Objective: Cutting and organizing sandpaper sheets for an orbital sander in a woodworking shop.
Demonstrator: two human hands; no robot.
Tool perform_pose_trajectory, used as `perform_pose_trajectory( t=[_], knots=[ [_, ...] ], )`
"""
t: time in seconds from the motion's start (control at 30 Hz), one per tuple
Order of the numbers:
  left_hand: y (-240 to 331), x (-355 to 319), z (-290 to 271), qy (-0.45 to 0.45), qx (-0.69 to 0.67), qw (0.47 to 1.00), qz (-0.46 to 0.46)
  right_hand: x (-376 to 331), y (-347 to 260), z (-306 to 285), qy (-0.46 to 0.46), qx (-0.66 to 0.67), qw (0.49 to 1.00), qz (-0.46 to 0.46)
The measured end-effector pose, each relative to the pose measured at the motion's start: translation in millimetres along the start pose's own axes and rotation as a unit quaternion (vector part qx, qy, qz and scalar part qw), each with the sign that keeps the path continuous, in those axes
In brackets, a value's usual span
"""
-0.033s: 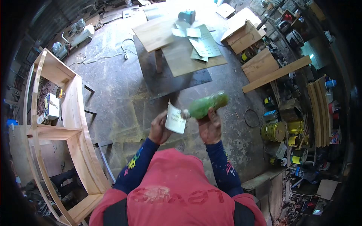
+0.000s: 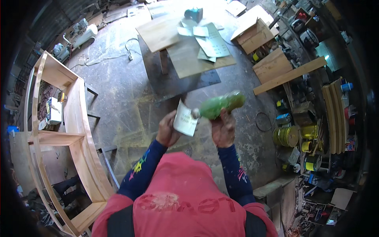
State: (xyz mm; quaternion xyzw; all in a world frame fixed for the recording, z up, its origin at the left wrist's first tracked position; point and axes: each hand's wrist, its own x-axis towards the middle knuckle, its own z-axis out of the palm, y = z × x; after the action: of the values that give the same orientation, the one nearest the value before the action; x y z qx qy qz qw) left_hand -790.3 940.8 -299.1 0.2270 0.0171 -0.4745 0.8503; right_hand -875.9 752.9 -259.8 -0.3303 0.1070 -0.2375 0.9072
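My left hand (image 2: pixel 167 130) is closed on a curled piece of pale paper (image 2: pixel 185 123) with print on its outer face. Level with it, my right hand (image 2: pixel 223 130) grips a green bottle (image 2: pixel 221 106) from below, its fingers wrapped round the side. The bottle lies nearly flat, with its neck pointing left at the paper's upper right edge. Whether the neck touches the paper I cannot tell. What the bottle holds is not visible, and the paper's inner face is mostly hidden.
Ahead stands a low plywood table (image 2: pixel 189 65) bearing printed sheets (image 2: pixel 213 43) and a teal object (image 2: pixel 193 15). A wooden shelf frame (image 2: pixel 79 114) is on my left. Shelves with paint cans (image 2: pixel 286 137) and boards (image 2: pixel 290 77) line the right. A cable (image 2: pixel 129 51) crosses the floor.
The bottle and my right hand have shifted slightly right. The paper has moved up a little with my left hand. Both grips stay the same.
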Motion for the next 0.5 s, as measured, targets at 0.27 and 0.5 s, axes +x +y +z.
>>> perform_pose_trajectory(
  t=[0.27,0.5],
  knots=[
    [-15,157,93,-0.072,0.009,0.993,-0.091,121,-87,-53,0.082,-0.114,0.977,-0.157],
    [-31,337,114,-0.119,-0.122,0.968,-0.185,253,-134,-106,0.082,-0.331,0.904,-0.259]
  ],
)
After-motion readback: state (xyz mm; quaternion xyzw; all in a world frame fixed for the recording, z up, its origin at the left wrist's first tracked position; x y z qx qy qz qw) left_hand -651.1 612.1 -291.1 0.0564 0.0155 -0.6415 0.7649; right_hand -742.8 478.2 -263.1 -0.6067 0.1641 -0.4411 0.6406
